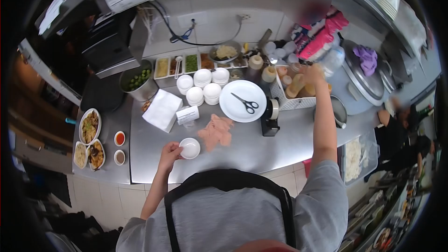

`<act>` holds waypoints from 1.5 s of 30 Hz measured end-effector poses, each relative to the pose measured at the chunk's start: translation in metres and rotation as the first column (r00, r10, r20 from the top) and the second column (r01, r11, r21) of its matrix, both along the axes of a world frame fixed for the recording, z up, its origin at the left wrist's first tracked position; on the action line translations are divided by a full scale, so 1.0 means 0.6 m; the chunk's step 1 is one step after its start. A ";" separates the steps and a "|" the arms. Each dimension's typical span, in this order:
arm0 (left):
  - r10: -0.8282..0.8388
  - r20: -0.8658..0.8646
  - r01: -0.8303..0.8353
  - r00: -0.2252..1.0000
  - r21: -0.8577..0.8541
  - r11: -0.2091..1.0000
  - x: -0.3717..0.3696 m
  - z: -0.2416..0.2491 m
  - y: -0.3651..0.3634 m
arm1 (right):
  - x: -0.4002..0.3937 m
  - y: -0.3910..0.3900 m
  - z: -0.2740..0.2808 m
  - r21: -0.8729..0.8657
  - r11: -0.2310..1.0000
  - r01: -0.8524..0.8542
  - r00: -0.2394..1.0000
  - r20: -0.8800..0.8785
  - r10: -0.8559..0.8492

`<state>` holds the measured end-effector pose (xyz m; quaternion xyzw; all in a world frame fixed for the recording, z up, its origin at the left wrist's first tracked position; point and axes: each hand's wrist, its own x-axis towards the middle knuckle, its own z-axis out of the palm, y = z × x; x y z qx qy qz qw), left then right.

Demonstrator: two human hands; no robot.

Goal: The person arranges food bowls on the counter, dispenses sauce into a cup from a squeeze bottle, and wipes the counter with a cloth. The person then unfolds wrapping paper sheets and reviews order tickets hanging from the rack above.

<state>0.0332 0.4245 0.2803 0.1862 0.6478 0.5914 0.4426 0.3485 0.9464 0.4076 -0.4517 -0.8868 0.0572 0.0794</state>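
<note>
White small bowl [190, 148] gripped at its rim by left hand [169, 151], right hand [313, 73] seemingly grasping sauce bottle [296, 85] in basket [291, 103]

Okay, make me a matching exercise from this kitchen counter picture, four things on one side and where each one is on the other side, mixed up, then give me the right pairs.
Things:
1. scissors
2. small white bowl
3. squeeze bottle
4. limes

Places:
A. in the metal pot at the back left
B. in the white basket, at the right hand
C. on the large white plate
D. on the steel counter, held by the left hand

Pairs: 1-C, 2-D, 3-B, 4-A
</note>
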 end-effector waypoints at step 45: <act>-0.351 0.394 0.309 0.849 0.167 0.936 0.099 0.058 0.063 | 0.004 -0.582 -0.204 0.095 0.992 -0.079 0.489 -0.864 0.122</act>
